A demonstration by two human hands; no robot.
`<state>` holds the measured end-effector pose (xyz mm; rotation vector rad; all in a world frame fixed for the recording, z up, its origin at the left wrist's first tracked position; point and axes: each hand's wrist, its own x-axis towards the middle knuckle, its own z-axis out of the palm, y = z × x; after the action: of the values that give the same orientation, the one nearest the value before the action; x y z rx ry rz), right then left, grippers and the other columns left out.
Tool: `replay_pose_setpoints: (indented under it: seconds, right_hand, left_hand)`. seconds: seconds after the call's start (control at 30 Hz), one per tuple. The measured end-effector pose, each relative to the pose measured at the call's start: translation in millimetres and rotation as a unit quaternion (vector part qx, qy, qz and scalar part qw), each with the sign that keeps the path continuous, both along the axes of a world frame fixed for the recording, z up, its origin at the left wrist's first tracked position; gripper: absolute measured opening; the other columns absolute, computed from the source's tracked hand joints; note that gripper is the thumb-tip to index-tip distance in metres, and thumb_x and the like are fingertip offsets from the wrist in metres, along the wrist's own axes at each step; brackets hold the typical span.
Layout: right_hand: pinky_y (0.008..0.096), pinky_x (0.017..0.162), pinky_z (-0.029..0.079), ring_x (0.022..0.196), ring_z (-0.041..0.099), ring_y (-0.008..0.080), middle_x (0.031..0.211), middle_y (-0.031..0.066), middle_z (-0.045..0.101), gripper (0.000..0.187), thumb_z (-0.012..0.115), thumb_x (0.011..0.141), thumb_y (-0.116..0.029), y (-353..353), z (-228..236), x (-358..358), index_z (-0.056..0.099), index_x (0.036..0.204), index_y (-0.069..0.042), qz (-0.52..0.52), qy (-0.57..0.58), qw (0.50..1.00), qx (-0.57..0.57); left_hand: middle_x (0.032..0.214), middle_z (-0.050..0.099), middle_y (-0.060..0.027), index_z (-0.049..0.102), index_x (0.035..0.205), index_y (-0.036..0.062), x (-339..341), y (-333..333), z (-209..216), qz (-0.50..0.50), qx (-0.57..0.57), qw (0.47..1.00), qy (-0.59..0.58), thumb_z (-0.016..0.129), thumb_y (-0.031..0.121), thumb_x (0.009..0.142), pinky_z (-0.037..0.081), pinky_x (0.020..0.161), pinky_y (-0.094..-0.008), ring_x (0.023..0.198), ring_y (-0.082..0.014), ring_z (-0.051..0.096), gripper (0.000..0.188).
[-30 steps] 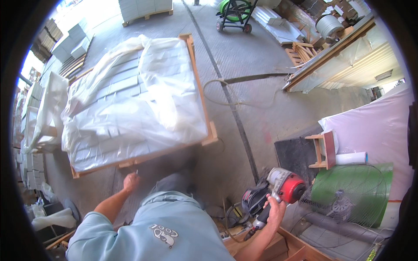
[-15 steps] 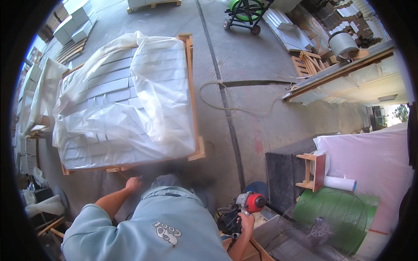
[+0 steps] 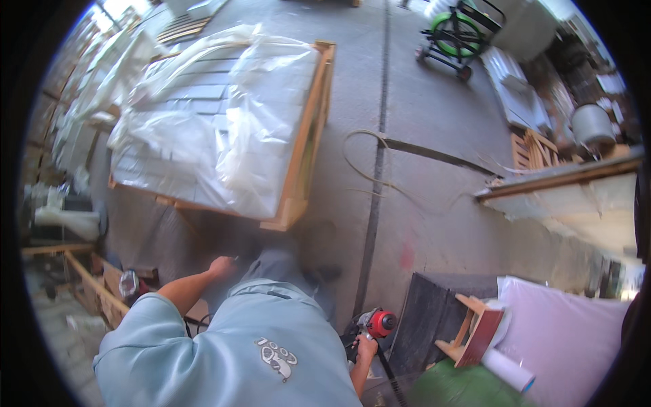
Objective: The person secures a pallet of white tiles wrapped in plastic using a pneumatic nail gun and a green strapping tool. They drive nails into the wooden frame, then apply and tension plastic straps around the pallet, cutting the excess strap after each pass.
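My right hand (image 3: 366, 348) is wrapped round the grip of a red and silver nail gun (image 3: 381, 323), held at my right side with a black hose (image 3: 393, 380) below it. On the other side, my left hand (image 3: 222, 266) reaches forward with its fingers closed. A small thin thing sticks out past those fingers, too small to name. Beyond the left hand stands a wooden pallet frame (image 3: 288, 211) loaded with white blocks (image 3: 203, 91). Crumpled clear plastic sheeting (image 3: 251, 149) drapes over the blocks.
To my right are a black box (image 3: 434, 308), a small wooden stool (image 3: 478, 332), a white roll (image 3: 508, 370) and a pale pink sheet (image 3: 563, 332). A thin hose (image 3: 349, 152) loops on the floor. A wooden frame (image 3: 95, 278) lies at left, near a red and grey tool (image 3: 130, 283).
My view has turned, so the loaded pallet sits farther up and right. The nail gun, still in my right hand, appears farther left. My left hand appears slightly higher and farther right.
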<state>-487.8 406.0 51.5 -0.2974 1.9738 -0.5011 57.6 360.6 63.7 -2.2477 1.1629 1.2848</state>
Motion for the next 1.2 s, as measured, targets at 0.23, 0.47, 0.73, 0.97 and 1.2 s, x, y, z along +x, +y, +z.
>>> replay_pose_setpoints:
  seconds: [0.23,0.47,0.73,0.97,1.2]
  right_hand:
    - [0.0318,0.041,0.046,0.049,0.057,0.0175,0.064,0.0081,0.058,0.01,0.059,0.07,0.0,-23.9,-3.8,-51.6,0.058,0.079,0.003,-0.001,-0.036,0.999,0.036]
    - [0.0322,0.045,0.046,0.05,0.058,0.0181,0.064,0.0088,0.059,0.008,0.061,0.073,-0.004,-24.0,-21.4,-82.8,0.056,0.076,0.001,0.056,-0.032,0.997,0.041]
    - [0.0384,0.057,0.049,0.058,0.063,0.026,0.071,0.0159,0.066,0.026,0.067,0.07,-0.021,-63.8,-83.6,-136.5,0.064,0.074,0.005,0.133,0.046,0.985,0.101]
    - [0.0392,0.06,0.05,0.06,0.065,0.0264,0.07,0.0163,0.066,0.03,0.068,0.069,-0.024,-181.9,-38.4,-142.2,0.065,0.073,0.005,0.144,0.098,0.978,0.116]
    - [0.04,0.062,0.05,0.063,0.066,0.0269,0.069,0.0168,0.067,0.033,0.069,0.067,-0.027,-222.2,-32.6,-127.7,0.066,0.073,0.006,0.152,0.133,0.971,0.129]
  left_hand:
    - [0.098,0.066,-0.0207,0.068,0.097,0.0031,-83.9,0.1,22.4,0.049,-0.01,0.999,0.0,0.056,0.027,0.08,0.05,0.083,-0.0445,0.094,-0.0358,0.064,0.032]
    - [0.095,0.065,-0.0117,0.071,0.092,0.0053,-129.4,-62.6,31.8,-0.154,-0.076,0.985,-0.003,0.058,0.02,0.08,0.054,0.081,-0.0407,0.094,-0.0314,0.065,0.023]
    - [0.088,0.064,-0.0249,0.064,0.088,-0.0003,-162.9,-162.4,0.0,-0.143,-0.124,0.98,0.053,0.054,0.027,0.077,0.049,0.079,-0.0484,0.087,-0.0402,0.062,0.031]
    - [0.09,0.066,-0.0204,0.064,0.097,0.0007,-199.1,-340.7,-12.9,-0.241,-0.137,0.96,0.025,0.05,0.02,0.084,0.054,0.072,-0.0452,0.086,-0.0356,0.066,0.027]
    - [0.092,0.067,-0.019,0.066,0.102,0.0047,-211.1,-509.6,-10.6,-0.09,-0.155,0.983,0.034,0.055,0.026,0.083,0.05,0.084,-0.0457,0.092,-0.0346,0.065,0.031]
